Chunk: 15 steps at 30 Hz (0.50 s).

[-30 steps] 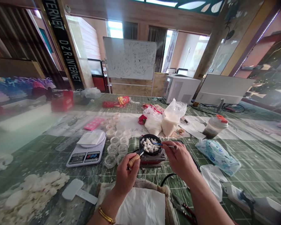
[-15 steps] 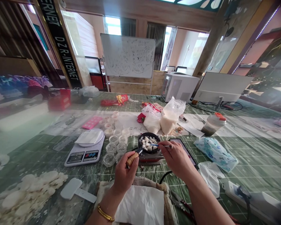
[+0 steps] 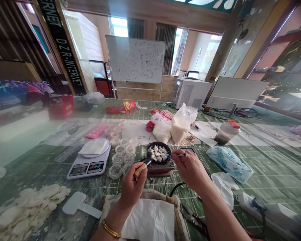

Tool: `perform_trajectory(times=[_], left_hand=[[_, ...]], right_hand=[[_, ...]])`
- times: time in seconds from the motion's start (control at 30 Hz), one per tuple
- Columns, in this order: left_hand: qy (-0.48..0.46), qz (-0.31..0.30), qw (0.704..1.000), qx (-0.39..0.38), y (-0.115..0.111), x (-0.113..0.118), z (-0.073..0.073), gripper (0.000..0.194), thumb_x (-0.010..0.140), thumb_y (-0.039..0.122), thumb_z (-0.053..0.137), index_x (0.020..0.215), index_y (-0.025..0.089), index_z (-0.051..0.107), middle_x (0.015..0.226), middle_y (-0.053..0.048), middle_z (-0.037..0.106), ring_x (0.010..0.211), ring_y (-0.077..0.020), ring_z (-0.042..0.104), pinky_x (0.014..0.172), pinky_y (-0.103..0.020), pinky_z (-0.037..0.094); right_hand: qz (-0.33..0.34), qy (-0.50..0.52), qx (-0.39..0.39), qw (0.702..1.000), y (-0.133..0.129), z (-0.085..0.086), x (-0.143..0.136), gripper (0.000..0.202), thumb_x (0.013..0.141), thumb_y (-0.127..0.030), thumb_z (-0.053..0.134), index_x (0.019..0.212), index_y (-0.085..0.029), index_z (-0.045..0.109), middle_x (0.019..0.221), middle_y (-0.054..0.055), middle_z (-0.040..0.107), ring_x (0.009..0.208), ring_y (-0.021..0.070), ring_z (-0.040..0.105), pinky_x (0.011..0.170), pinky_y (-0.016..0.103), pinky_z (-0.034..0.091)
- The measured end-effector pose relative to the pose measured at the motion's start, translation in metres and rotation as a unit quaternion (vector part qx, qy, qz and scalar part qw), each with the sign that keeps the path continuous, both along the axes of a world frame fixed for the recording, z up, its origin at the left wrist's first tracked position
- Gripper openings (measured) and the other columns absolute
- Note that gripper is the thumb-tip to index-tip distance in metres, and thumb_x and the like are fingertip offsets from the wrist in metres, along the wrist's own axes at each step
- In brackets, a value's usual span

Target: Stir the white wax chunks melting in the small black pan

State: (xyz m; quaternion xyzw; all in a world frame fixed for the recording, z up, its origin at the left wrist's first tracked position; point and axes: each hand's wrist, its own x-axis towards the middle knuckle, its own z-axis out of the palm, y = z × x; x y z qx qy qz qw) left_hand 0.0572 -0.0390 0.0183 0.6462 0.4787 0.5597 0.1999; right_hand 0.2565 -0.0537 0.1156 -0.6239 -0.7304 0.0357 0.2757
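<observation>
Our left hand grips the pan, likely light and rigid, by its wooden handle, the sensible hold; our right hand pinches a thin stick.

The black pillar strip reads "ERNET" and, below, "DZR-INTERNET".

Daylight comes through a tall rectangular window at eleven o'clock and a narrower bright window at one, both burnt out to white. The middle is moderately lit and crisp around the round black pan with a wooden handle. Milky haze blurs the bright red box at nine o'clock. Toward three, pale sheen streaks the green, white-gridded desk; wide-angle distortion stretches the edges.
</observation>
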Motion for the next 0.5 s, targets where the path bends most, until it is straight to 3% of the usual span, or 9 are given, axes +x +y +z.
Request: perform_trajectory(times=[0.5], left_hand=[[-0.010, -0.007, 1.000, -0.008, -0.0014, 0.0003, -0.0005, 0.022, 0.082, 0.032, 0.056, 0.097, 0.017, 0.060, 0.091, -0.006, 0.068, 0.081, -0.0167, 0.065, 0.071, -0.025, 0.052]], right_hand=[[-0.024, 0.012, 0.009, 1.000, 0.0019, 0.0001, 0.0025, 0.029, 0.092, -0.034, 0.035, 0.093, -0.022, 0.060, 0.085, 0.003, 0.070, 0.086, 0.0198, 0.060, 0.079, 0.032, 0.037]])
